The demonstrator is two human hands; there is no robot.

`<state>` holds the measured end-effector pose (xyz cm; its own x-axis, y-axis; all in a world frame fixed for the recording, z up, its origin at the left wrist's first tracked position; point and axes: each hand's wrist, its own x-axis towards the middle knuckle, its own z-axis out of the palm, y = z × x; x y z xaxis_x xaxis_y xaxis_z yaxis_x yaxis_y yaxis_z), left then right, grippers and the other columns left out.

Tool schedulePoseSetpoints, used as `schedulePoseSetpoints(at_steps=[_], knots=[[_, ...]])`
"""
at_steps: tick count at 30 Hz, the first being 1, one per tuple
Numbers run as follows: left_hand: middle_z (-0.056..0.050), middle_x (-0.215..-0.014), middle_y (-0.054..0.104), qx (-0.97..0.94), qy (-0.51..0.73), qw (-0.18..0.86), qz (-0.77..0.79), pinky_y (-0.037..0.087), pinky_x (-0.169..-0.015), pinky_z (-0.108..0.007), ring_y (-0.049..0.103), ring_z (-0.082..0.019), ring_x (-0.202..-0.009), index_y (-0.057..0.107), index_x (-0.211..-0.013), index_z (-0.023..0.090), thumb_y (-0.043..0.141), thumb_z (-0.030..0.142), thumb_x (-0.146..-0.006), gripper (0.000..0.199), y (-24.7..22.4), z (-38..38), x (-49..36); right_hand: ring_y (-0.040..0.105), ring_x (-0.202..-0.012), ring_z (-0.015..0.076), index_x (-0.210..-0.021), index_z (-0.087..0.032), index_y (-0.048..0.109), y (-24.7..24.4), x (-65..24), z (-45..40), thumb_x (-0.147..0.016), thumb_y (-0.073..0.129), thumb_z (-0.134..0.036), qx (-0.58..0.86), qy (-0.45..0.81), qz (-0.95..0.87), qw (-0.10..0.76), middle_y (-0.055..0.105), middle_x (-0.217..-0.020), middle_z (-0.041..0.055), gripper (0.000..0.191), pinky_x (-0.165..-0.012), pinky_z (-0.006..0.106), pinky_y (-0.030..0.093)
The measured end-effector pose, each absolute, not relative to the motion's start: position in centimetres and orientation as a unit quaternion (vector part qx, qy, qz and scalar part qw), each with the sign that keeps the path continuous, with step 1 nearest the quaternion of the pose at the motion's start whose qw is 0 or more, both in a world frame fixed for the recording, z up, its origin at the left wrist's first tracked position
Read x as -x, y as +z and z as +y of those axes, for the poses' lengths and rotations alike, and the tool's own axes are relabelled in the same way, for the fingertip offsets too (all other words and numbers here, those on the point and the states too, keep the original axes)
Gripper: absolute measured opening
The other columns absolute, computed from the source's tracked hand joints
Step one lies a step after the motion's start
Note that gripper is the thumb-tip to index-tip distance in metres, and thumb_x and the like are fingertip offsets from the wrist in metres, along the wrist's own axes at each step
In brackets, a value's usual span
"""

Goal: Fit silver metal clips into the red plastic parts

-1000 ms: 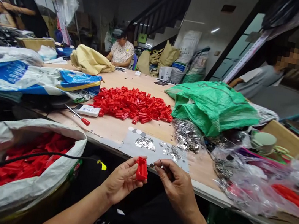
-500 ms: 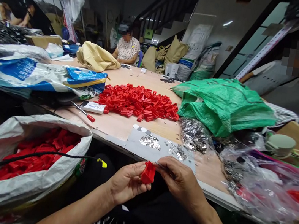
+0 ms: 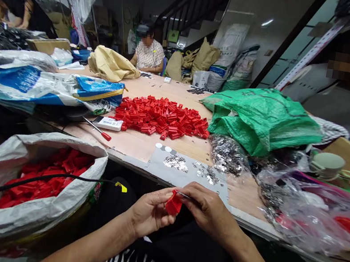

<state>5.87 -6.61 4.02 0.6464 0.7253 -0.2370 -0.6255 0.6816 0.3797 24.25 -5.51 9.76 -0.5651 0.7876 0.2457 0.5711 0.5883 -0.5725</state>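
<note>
Between the fingers of my left hand [image 3: 151, 210] is a small red plastic part [image 3: 174, 203], held just in front of the table edge. My right hand [image 3: 207, 206] pinches a thin dark metal tool [image 3: 186, 196] whose end meets the top of the red part. On the table beyond lies a heap of similar red parts [image 3: 163, 117]. Small shiny metal pieces [image 3: 176, 163] are spread on a grey sheet [image 3: 158, 164] near the edge. At the lower left an open white sack [image 3: 82, 198] holds more red parts.
A red-handled screwdriver [image 3: 105, 135] lies by a white box [image 3: 108, 123]. A green sack [image 3: 265, 115] and clear plastic bags [image 3: 308, 218] cover the right side. A black cable [image 3: 34, 178] crosses the white sack. A person [image 3: 149, 54] sits across the table; others stand at the sides.
The red part has tilted slightly in my left hand, and the tool in my right hand now reaches over its top. The whole view has shifted a little.
</note>
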Motion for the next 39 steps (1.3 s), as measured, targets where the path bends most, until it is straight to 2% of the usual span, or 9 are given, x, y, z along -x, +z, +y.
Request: schedulePoseSetpoints(at_steps=[3,9,12,15,21,27,31,36,39], knots=[[-0.004,-0.082,0.064,-0.108,0.378,0.901,0.182,0.047,-0.051,-0.016,0.062,-0.009,-0.064,0.062,-0.112,0.013,0.064,0.013,-0.079,0.034,4.3,-6.7,-5.9,0.062,-0.083,0.0168,-0.099,-0.023,0.068,9.6,-24.0,-5.7,-0.093,0.048,-0.028,0.4,0.241,-0.842,0.27,0.067,-0.091,0.0056,0.022,-0.074,0.028,0.05],[-0.005,-0.093,0.064,-0.103,0.389,0.898,0.179,0.047,-0.051,-0.015,0.061,-0.009,-0.066,0.062,-0.109,0.017,0.063,0.013,-0.08,0.03,4.5,-6.8,-5.8,0.061,-0.081,0.0162,-0.095,-0.023,0.069,10.4,-24.3,-5.6,-0.094,0.046,-0.035,0.41,0.339,-0.81,0.246,0.064,-0.086,0.0042,0.026,-0.074,0.027,0.048],[-0.004,-0.087,0.064,-0.112,0.389,0.895,0.188,0.047,-0.052,-0.016,0.061,-0.008,-0.063,0.062,-0.109,0.017,0.063,0.014,-0.08,0.029,4.4,-6.7,-5.8,0.06,-0.08,0.0158,-0.094,-0.022,0.066,10.2,-24.9,-5.3,-0.092,0.049,-0.037,0.427,0.384,-0.769,0.282,0.064,-0.087,0.0023,0.023,-0.073,0.026,0.047],[-0.003,-0.08,0.063,-0.125,0.388,0.892,0.193,0.045,-0.048,-0.015,0.06,-0.008,-0.059,0.062,-0.111,0.016,0.063,0.015,-0.08,0.031,4.3,-6.7,-5.8,0.055,-0.073,0.0147,-0.088,-0.021,0.061,9.4,-25.1,-5.0,-0.089,0.053,-0.039,0.456,0.41,-0.73,0.301,0.061,-0.079,-0.0003,0.02,-0.066,0.024,0.044],[-0.004,-0.078,0.065,-0.168,0.384,0.888,0.188,0.04,-0.041,-0.014,0.056,-0.006,-0.048,0.061,-0.116,0.016,0.061,0.017,-0.081,0.034,3.8,-6.5,-5.9,0.049,-0.072,0.0139,-0.082,-0.019,0.054,8.4,-24.6,-4.7,-0.086,0.057,-0.039,0.443,0.465,-0.713,0.282,0.056,-0.077,-0.0011,0.021,-0.065,0.025,0.04],[-0.005,-0.079,0.069,-0.224,0.343,0.883,0.227,0.043,-0.04,-0.018,0.063,-0.012,-0.048,0.061,-0.116,0.018,0.067,0.018,-0.078,0.039,3.6,-6.1,-5.6,0.043,-0.069,0.0121,-0.078,-0.02,0.045,7.7,-24.5,-4.8,-0.085,0.059,-0.037,0.439,0.499,-0.699,0.262,0.048,-0.075,-0.0034,0.023,-0.062,0.023,0.037],[-0.005,-0.08,0.069,-0.258,0.346,0.864,0.257,0.044,-0.042,-0.017,0.064,-0.011,-0.048,0.061,-0.115,0.018,0.066,0.022,-0.078,0.038,3.5,-5.8,-5.7,0.042,-0.067,0.0116,-0.076,-0.021,0.041,6.5,-24.6,-4.8,-0.085,0.056,-0.033,0.457,0.475,-0.702,0.271,0.046,-0.074,-0.0041,0.022,-0.061,0.023,0.036],[-0.008,-0.091,0.069,-0.417,0.39,0.741,0.354,0.053,-0.059,-0.024,0.066,-0.013,-0.063,0.062,-0.117,0.018,0.051,0.04,-0.089,0.037,3.2,-6.1,-6.2,0.045,-0.065,0.0115,-0.079,-0.021,0.042,5.2,-24.9,-5.2,-0.085,0.055,-0.028,0.499,0.431,-0.68,0.321,0.048,-0.073,-0.0039,0.016,-0.058,0.023,0.035],[-0.009,-0.12,0.062,-0.583,0.424,0.588,0.368,0.055,-0.078,-0.03,0.066,-0.019,-0.091,0.061,-0.12,0.023,0.049,0.038,-0.09,0.036,2.3,-6.4,-6.2,0.043,-0.061,0.0106,-0.078,-0.021,0.042,4.6,-24.9,-5.7,-0.084,0.055,-0.028,0.532,0.412,-0.645,0.362,0.048,-0.071,-0.0048,0.016,-0.056,0.023,0.034]])
